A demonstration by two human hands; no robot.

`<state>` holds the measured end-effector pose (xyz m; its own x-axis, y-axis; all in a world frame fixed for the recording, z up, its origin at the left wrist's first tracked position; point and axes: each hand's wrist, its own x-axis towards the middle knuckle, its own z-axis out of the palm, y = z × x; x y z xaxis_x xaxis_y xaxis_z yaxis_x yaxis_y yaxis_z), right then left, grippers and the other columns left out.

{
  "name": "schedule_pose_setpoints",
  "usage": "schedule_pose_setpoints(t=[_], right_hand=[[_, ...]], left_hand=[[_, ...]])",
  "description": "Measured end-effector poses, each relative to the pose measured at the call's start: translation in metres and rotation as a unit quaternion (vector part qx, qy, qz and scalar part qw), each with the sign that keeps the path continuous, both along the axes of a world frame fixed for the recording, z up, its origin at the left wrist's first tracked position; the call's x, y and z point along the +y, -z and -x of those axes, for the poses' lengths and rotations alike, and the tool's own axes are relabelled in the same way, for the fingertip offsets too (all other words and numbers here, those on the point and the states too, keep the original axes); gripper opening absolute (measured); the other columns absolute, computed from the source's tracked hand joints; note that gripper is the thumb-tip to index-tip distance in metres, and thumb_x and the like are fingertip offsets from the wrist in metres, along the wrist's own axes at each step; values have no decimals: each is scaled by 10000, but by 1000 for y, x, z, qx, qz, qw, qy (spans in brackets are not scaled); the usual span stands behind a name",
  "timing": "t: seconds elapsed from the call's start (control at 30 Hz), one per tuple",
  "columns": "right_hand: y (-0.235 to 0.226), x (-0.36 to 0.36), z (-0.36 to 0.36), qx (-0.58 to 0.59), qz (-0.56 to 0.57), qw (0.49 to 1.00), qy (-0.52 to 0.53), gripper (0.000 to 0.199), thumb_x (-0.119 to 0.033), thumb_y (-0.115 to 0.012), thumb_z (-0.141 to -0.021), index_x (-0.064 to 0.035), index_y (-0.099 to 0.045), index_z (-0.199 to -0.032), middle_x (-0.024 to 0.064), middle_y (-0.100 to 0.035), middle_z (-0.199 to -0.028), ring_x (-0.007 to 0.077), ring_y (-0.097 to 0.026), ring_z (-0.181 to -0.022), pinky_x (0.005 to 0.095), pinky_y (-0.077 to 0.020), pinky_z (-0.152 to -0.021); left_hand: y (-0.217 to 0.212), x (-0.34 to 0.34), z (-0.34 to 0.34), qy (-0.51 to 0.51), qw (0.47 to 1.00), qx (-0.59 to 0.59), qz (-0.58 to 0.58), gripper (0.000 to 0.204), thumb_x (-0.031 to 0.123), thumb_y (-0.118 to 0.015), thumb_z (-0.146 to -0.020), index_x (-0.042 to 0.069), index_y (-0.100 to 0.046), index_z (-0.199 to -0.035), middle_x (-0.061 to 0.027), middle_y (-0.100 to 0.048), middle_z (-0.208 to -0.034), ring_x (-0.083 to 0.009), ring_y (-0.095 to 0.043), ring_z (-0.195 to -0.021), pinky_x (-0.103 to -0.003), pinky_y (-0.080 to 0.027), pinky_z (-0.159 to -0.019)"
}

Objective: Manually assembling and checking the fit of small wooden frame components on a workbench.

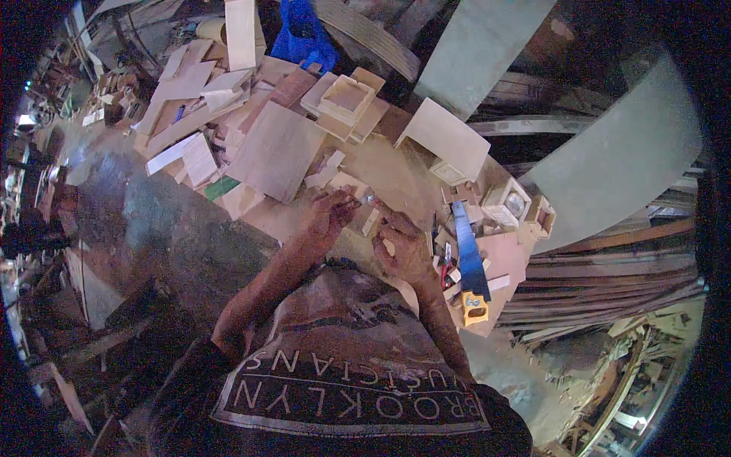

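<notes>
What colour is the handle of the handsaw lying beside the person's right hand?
Yellow handle, on a blue-bladed handsaw; head view.

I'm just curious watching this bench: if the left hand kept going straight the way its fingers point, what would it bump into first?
Probably the small pale wood offcuts lying just beyond the left hand, then the large flat plywood sheet. Depth is hard to judge here.

Colours only, taking the saw (467, 251) as landmark. Saw had a blue blade and a yellow handle with dark markings. Left of it, bench (396, 179) was tan, covered in pale wood offcuts. Far up-left of it, large plywood sheet (276, 148) was pinkish tan; a green strip (221, 187) lay beside that sheet. A bright blue container (303, 34) stood well above. Below it, shirt (343, 365) was dark grey with pale outlined lettering. Floor (152, 221) was mottled grey.
</notes>
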<state>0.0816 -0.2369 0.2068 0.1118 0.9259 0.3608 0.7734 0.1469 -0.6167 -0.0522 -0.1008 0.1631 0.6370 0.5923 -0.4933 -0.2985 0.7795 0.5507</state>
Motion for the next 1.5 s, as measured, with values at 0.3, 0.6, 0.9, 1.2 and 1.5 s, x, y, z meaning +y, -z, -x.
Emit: schedule_pose_setpoints(t=[0.3, 0.6, 0.9, 1.2, 1.5], right_hand=[[-10, 3, -1, 20, 4, 1000, 11, 112, -1, -597, -634, -4, -553, -737, 134, -515, -1228, 298, -578, -868, 358, -491, -712], [-4, 6, -2, -10, 4, 1000, -17, 125, -3, -606, -648, 0, -569, -767, 140, -547, -1163, 270, -594, -904, 345, -489, -738], [10, -10, -7, 88, 2, 996, 20, 163, 49, -569, -651, 33, -573, -813, 154, -536, -1150, 194, -598, -695, 299, -486, -660], [35, -36, -13, 162, 40, 983, 71, 142, -11, -629, -684, -26, -568, -811, 136, -518, -1191, 229, -591, -869, 293, -495, -682], [32, -40, -16, 273, -23, 960, 64, 134, -18, -606, -747, -19, -586, -880, 128, -521, -1171, 164, -551, -870, 249, -462, -671]], left_hand=[[12, -5, 1, -18, 999, -44, 4, 222, 155, -560, -844, 14, -572, -1016, -50, -599, -893, -152, -571, -747, -256, -467, -668], [6, -12, 2, -13, 1000, 5, -2, 282, 180, -562, -857, -5, -539, -1068, -54, -585, -874, -171, -587, -813, -278, -498, -719], [-23, -17, 1, -55, 994, 86, -36, 153, 123, -631, -803, 57, -505, -861, -96, -610, -865, -216, -606, -760, -326, -493, -653], [-14, -19, 15, 0, 989, 93, -111, 299, 203, -611, -825, 96, -512, -1087, -41, -571, -1029, -189, -560, -918, -368, -464, -720], [6, -14, 11, 90, 996, 5, -18, 335, 240, -576, -854, 116, -496, -1154, -6, -575, -1018, -168, -541, -935, -370, -424, -795]])
